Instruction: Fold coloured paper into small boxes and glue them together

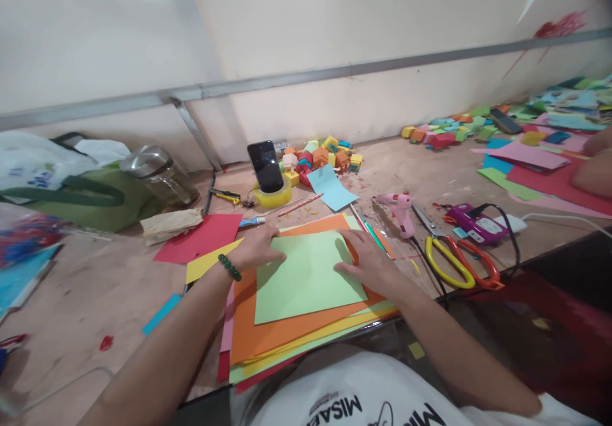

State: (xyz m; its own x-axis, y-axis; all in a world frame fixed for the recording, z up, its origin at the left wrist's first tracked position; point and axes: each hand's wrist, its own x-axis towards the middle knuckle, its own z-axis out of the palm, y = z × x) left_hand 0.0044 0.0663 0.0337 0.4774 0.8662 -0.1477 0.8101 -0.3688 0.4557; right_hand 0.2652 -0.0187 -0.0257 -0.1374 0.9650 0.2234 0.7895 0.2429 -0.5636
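A light green sheet (306, 279) lies on top of a stack of coloured paper, with an orange sheet (243, 330) directly beneath it. My left hand (258, 247) rests at the green sheet's upper left corner, thumb on the paper and fingers apart. At the upper right corner, my right hand (366, 260) touches the sheet with its thumb, its fingers spread over the edge. Neither hand is closed around anything. A green bead bracelet (229, 267) circles my left wrist.
Scissors (449, 263), a pink glue gun (399, 209) and a purple device (478, 225) lie to the right. Behind the stack are a phone (266, 166) on yellow tape and small paper blocks (320, 157). Another person's arm (595, 169) is at far right.
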